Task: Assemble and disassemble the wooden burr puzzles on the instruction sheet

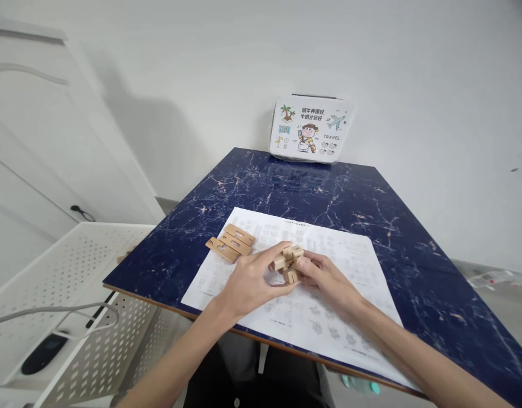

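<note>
Both hands hold a small interlocking wooden block puzzle (291,275) above the paper. My left hand (253,279) curls around its left side, with the thumb below and the fingers above. From the right, my right hand (324,276) grips it, thumb pressed on its front; its other fingers are partly hidden behind. Left of my left hand lie several flat wooden pieces (234,242) with slots and handwritten numbers, side by side. Under everything is a large white instruction sheet (261,221) with faint printed diagrams.
The sheet lies on a dark blue marble-patterned table (329,195). A white cartoon-printed case (292,144) leans against the wall at the far edge. To the left stands a white perforated shelf (74,255) with a cable and a black device (44,352).
</note>
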Available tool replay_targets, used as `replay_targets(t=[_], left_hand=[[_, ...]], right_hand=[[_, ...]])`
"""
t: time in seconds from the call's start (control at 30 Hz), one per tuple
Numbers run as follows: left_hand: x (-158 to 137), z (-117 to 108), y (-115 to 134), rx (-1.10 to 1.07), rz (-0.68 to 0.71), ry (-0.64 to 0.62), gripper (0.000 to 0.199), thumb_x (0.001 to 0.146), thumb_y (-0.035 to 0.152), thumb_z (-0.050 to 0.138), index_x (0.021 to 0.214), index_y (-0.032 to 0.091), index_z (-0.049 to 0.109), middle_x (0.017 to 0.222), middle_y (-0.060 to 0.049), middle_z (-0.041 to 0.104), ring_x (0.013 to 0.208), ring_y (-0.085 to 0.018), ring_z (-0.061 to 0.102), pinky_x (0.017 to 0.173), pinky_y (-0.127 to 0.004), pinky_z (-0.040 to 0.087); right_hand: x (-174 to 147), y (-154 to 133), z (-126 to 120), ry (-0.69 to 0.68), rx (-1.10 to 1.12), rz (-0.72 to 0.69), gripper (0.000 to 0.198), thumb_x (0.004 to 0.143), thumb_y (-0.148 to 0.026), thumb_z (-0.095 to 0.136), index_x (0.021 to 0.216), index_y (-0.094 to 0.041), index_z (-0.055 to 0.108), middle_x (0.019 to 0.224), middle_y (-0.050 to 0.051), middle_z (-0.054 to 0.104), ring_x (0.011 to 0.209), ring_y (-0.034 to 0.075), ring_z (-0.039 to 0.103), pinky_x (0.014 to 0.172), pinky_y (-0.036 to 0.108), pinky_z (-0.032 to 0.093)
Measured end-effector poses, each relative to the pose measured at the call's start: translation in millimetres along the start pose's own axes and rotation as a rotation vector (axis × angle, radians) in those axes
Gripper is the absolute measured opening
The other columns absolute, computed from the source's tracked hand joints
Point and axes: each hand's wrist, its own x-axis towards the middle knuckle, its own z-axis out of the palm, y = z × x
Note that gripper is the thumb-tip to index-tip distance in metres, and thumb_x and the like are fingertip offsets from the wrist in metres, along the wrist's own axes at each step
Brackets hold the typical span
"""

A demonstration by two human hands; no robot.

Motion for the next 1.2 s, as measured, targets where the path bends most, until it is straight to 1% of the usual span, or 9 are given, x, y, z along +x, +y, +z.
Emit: replay_targets(t=[0.17, 0.27, 0.43, 0.53, 0.77, 0.9, 1.0, 1.1, 1.2], left_hand=[[-0.4, -5.6, 0.2, -0.011, -0.032, -0.021, 0.065, 0.081, 0.028, 0.084, 0.141, 0.031, 0.06, 0.121, 0.0, 0.08, 0.1, -0.021, 0.077, 0.091, -0.032, 0.063], [1.1, -9.4, 2.0, -0.014, -0.069, 0.01, 0.066, 0.079, 0.028, 0.086, 0.14, 0.03, 0.061, 0.118, -0.001, 0.08, 0.097, -0.022, 0.076, 0.09, -0.033, 0.062], [3.8, -17.1, 4.6, 0.009, -0.143, 0.101, 0.062, 0.078, 0.028, 0.086, 0.136, 0.025, 0.063, 0.1, -0.001, 0.079, 0.074, -0.017, 0.07, 0.075, -0.03, 0.061], [1.6, -20.4, 5.0, 0.051, -0.145, 0.106, 0.06, 0.078, 0.028, 0.086, 0.135, 0.025, 0.064, 0.103, -0.001, 0.079, 0.081, -0.019, 0.072, 0.076, -0.029, 0.061], [-10.4, -26.0, 4.4, 0.033, -0.168, 0.066, 0.066, 0.075, 0.032, 0.089, 0.135, 0.025, 0.064, 0.117, -0.006, 0.079, 0.1, -0.027, 0.076, 0.083, -0.035, 0.063], [-16.3, -27.0, 6.3, 0.001, -0.169, 0.006, 0.068, 0.074, 0.031, 0.09, 0.136, 0.027, 0.064, 0.122, -0.006, 0.078, 0.104, -0.028, 0.076, 0.084, -0.036, 0.063], [-18.0, -26.2, 8.1, -0.004, -0.154, -0.042, 0.068, 0.075, 0.029, 0.09, 0.138, 0.028, 0.062, 0.123, -0.005, 0.078, 0.104, -0.027, 0.076, 0.087, -0.036, 0.062], [-18.5, -24.8, 8.6, -0.022, -0.129, -0.077, 0.07, 0.076, 0.03, 0.091, 0.139, 0.029, 0.061, 0.125, -0.004, 0.077, 0.104, -0.026, 0.075, 0.091, -0.036, 0.061], [-19.2, -24.1, 8.3, -0.051, -0.099, -0.097, 0.071, 0.077, 0.027, 0.09, 0.14, 0.03, 0.059, 0.126, -0.004, 0.076, 0.107, -0.025, 0.074, 0.093, -0.036, 0.059]], right_hand=[[0.6, -1.9, 2.0, -0.054, 0.071, -0.001, 0.059, 0.089, -0.072, 0.069, 0.108, -0.017, 0.073, 0.073, 0.001, 0.053, 0.061, 0.014, 0.037, 0.056, 0.029, 0.029], [1.1, -6.1, 1.1, -0.073, 0.056, -0.004, 0.058, 0.088, -0.072, 0.069, 0.109, -0.018, 0.069, 0.079, 0.002, 0.055, 0.064, 0.014, 0.039, 0.058, 0.03, 0.031], [4.9, -9.9, -10.5, 0.083, -0.375, -0.11, 0.053, 0.083, -0.067, 0.077, 0.107, -0.021, 0.067, 0.088, 0.005, 0.063, 0.073, 0.02, 0.05, 0.066, 0.034, 0.038], [7.6, -8.2, -16.0, 0.154, -0.597, -0.2, 0.048, 0.085, -0.064, 0.077, 0.105, -0.022, 0.066, 0.088, 0.005, 0.063, 0.074, 0.021, 0.051, 0.066, 0.035, 0.04], [12.6, 11.6, -20.5, 0.134, -0.891, -0.26, 0.049, 0.083, -0.057, 0.08, 0.114, -0.022, 0.065, 0.108, 0.011, 0.064, 0.093, 0.029, 0.061, 0.08, 0.044, 0.049], [10.5, 5.4, -24.4, 0.07, -0.816, -0.288, 0.062, 0.079, -0.057, 0.085, 0.128, -0.025, 0.062, 0.122, 0.013, 0.061, 0.113, 0.035, 0.058, 0.092, 0.049, 0.05], [6.1, -10.4, -23.1, -0.062, -0.578, -0.33, 0.047, 0.095, -0.053, 0.071, 0.134, -0.03, 0.059, 0.127, 0.011, 0.062, 0.113, 0.03, 0.059, 0.094, 0.045, 0.05], [2.1, -21.3, -16.3, -0.083, -0.479, -0.375, 0.027, 0.102, -0.051, 0.062, 0.119, -0.03, 0.066, 0.115, 0.008, 0.068, 0.102, 0.027, 0.06, 0.09, 0.043, 0.048], [-0.7, -21.5, -8.3, -0.111, -0.453, -0.352, 0.03, 0.105, -0.053, 0.056, 0.097, -0.026, 0.066, 0.091, 0.005, 0.066, 0.083, 0.023, 0.057, 0.078, 0.038, 0.045]])
